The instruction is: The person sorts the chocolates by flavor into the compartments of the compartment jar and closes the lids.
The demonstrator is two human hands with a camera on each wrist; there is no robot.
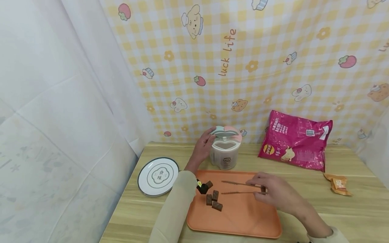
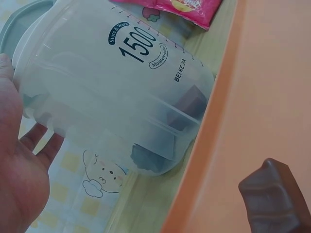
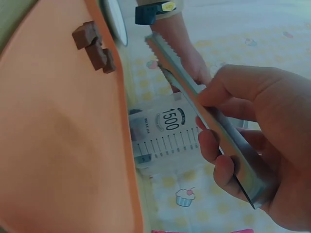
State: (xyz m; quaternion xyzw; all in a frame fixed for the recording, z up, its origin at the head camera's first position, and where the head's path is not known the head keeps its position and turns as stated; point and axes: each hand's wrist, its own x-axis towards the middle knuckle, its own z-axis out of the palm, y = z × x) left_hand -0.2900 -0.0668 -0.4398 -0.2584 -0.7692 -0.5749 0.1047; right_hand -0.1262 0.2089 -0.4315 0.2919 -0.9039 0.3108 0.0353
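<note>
Surrounding one tray [image 1: 240,221]: one plate [image 1: 146,179], one bag [image 1: 296,141], one packet [image 1: 338,184]; one sleeve [image 1: 173,209] partly hides its edge. Right grip [image 1: 273,190] pinches tongs [image 3: 252,177] beside its four chocolates [image 1: 215,195]; left grip [image 1: 203,145] clasps one container [image 1: 226,162] behind.

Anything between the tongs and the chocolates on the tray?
Nothing visible: the tongs, held in the right hand, have only bare tray between their tips and the nearest chocolates. In the head view, a dark device on the left wrist overlaps one piece.
</note>
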